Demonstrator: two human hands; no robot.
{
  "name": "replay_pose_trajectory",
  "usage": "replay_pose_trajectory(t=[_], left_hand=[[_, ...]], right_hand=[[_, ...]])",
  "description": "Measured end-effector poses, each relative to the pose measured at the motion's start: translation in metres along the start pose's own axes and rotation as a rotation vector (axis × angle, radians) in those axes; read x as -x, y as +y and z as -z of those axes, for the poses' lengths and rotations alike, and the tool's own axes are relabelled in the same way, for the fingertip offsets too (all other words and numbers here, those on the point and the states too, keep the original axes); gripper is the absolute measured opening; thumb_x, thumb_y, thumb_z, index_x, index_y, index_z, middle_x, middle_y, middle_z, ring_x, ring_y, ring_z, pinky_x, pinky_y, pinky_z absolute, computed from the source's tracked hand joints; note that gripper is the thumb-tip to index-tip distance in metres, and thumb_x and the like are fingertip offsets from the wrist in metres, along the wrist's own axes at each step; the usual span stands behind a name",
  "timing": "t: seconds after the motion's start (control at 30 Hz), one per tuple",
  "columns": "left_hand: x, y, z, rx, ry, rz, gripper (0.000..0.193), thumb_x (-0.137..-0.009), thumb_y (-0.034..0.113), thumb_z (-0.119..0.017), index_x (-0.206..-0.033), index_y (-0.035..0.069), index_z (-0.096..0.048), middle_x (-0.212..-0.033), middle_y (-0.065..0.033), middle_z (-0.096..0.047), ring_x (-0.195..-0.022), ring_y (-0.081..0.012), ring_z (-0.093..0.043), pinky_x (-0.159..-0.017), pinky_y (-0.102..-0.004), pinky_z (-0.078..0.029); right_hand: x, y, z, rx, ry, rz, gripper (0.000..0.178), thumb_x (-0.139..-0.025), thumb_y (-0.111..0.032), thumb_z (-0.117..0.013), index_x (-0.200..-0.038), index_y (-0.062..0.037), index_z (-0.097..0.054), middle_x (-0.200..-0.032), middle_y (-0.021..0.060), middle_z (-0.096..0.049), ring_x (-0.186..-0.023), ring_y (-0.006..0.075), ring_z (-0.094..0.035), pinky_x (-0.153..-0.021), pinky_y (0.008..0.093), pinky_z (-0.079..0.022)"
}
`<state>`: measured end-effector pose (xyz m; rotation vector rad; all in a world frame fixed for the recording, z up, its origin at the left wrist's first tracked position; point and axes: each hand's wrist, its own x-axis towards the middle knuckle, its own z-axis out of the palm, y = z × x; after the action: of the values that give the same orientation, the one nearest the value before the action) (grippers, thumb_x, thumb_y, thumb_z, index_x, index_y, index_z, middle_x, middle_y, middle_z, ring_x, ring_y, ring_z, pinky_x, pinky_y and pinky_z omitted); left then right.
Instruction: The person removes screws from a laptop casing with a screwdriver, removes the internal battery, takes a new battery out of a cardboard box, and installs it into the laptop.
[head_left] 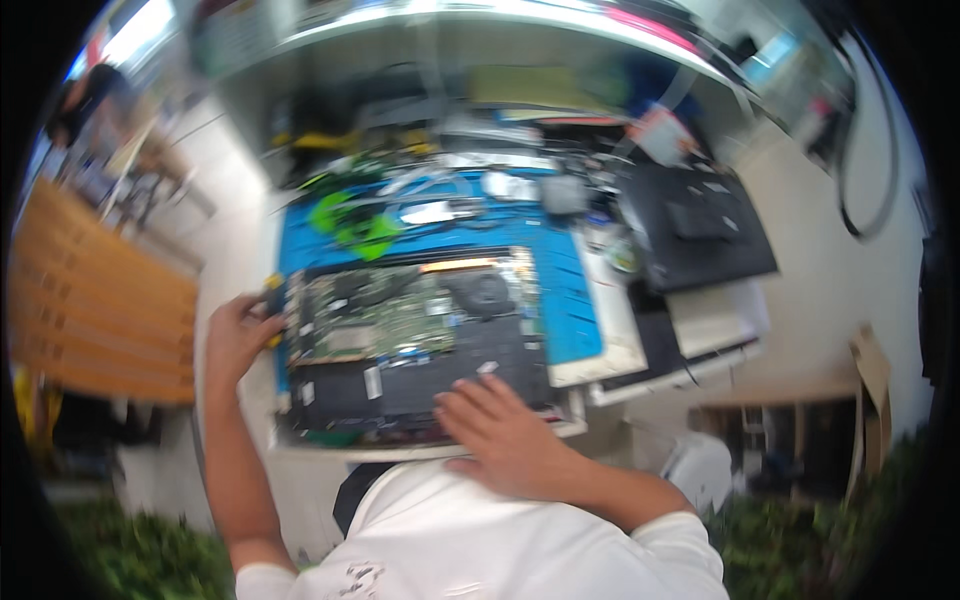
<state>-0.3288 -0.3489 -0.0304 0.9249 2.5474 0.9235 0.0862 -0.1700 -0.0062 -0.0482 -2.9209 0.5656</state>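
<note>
An opened laptop base (400, 370) lies in front of me, its green circuit board (380, 315) and a round dark fan (482, 293) exposed. My left hand (238, 335) is at the laptop's left edge, fingers closed on a small dark and yellow tool (273, 300); blur hides its exact kind. Across the lower right part of the laptop rests my right hand (495, 430), fingers stretched out and holding nothing. Beneath the laptop is a blue work mat (570, 310).
Bright green pieces (355, 225) and cables lie behind the laptop. A closed black laptop (695, 225) sits at the right. Shelving (450, 35) overhangs the back. A slatted wooden chair (100, 300) stands left; another person (110, 120) is at the far left.
</note>
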Motion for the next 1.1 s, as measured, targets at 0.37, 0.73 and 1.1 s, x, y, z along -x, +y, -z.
replay_pose_trajectory(t=[0.37,0.73,1.1], left_hand=[[-0.017,0.108,0.078,0.964,0.144,-0.378,0.052,-0.109,0.014,-0.067,-0.156,-0.003,-0.052,-0.116,-0.0094,-0.07,-0.105,-0.0149,-0.072,-0.087,-0.0261,-0.063],[0.038,0.244,-0.048,0.898,0.004,-0.568,0.048,-0.11,0.015,-0.065,-0.153,0.0,-0.047,-0.116,-0.0106,-0.069,-0.096,-0.0211,-0.078,-0.079,-0.0307,-0.068],[0.062,0.199,-0.025,0.965,0.262,-0.51,0.058,-0.107,0.011,-0.07,-0.157,0.001,-0.042,-0.117,-0.0143,-0.07,-0.095,-0.027,-0.079,-0.078,-0.034,-0.07]], right_hand=[[0.023,0.045,0.016,-0.102,0.571,-0.248,0.038,-0.093,-0.01,-0.078,-0.128,0.0038,-0.068,-0.122,0.0218,-0.069,-0.11,0.0405,-0.067,-0.099,0.0485,-0.055],[-0.012,0.191,0.038,0.131,0.453,-0.619,0.012,-0.095,0.001,-0.066,-0.106,0.0042,-0.068,-0.108,0.0245,-0.069,-0.101,0.0443,-0.072,-0.088,0.0522,-0.059],[-0.017,0.179,0.051,0.105,0.582,-0.522,0.015,-0.101,-0.012,-0.067,-0.102,0.0025,-0.07,-0.098,0.0168,-0.072,-0.089,0.0374,-0.073,-0.081,0.048,-0.059]])
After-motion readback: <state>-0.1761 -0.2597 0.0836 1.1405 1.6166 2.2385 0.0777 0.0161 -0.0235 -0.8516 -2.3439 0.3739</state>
